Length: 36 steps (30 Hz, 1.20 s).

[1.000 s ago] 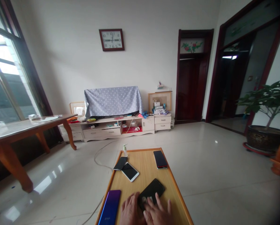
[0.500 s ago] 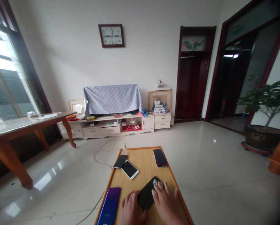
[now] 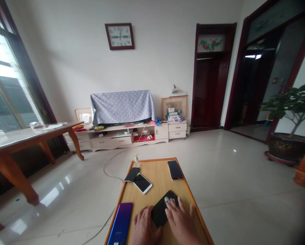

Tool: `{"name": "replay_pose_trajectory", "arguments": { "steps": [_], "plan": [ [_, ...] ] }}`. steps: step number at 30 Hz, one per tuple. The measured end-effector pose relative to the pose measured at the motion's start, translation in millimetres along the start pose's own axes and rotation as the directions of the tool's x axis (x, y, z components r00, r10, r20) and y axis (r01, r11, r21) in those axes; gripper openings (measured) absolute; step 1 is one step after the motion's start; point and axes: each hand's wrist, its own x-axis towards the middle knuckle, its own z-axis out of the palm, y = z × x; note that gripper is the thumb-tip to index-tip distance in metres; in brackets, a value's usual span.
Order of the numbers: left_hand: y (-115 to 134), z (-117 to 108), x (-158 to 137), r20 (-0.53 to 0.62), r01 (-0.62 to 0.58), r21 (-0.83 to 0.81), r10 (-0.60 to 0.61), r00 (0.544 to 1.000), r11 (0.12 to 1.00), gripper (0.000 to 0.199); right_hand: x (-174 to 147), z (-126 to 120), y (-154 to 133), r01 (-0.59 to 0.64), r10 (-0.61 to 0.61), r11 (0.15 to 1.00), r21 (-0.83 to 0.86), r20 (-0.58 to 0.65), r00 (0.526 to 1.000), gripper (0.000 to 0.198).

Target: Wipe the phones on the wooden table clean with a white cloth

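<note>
A black smartphone (image 3: 160,211) lies tilted on the small wooden table, near its front. My left hand (image 3: 143,225) steadies it, fingers along the left edge and thumb by the lower corner. Under the fingertips of my right hand (image 3: 179,219) is a small crumpled white tissue (image 3: 167,200), pressed on the upper part of the screen; the fingers hide some of it. To the left lies a purple-blue phone (image 3: 121,223), back up. Farther off, a white phone (image 3: 142,183) touches a dark phone (image 3: 132,174). Stacked phones (image 3: 175,170) rest at the far right.
A small pump bottle (image 3: 136,160) stands at the far left corner of the wooden table (image 3: 156,166). A cable (image 3: 107,172) runs over the floor beside it. Beyond are a low TV cabinet (image 3: 111,143), a larger table (image 3: 73,131) at left and a potted plant (image 3: 290,146) at right.
My right fingers and the tissue have slid slightly left on the black phone's screen. My left hand stays at its edge. The whole view has shifted a little.
</note>
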Motion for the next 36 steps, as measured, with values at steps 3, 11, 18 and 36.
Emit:
{"name": "replay_pose_trajectory", "arguments": {
  "steps": [3, 11, 18, 36],
  "plan": [
    [-1, 4, 0, -0.032, 0.003, -0.013, -0.003, 0.999, 1.000, 0.071, 8, -6, 11, -0.060, 0.059, 0.997, -0.048, -0.023, 0.998, 0.058],
    [-3, 3, 0, 0.020, -0.003, 0.019, 0.003, 1.000, 1.000, 0.061, -12, 11, -36, 0.119, -0.130, 0.987, 0.111, 0.095, 0.987, 0.050],
    [-3, 3, 1, 0.006, 0.000, 0.016, 0.000, 1.000, 1.000, 0.063, -10, 8, -27, 0.113, -0.118, 0.988, 0.106, 0.037, 0.992, 0.050],
    [-6, 5, 1, 0.011, -0.011, 0.001, 0.011, 1.000, 1.000, 0.061, -9, 19, -43, 0.177, -0.190, 0.971, 0.160, 0.075, 0.979, 0.047]
  ]
}}
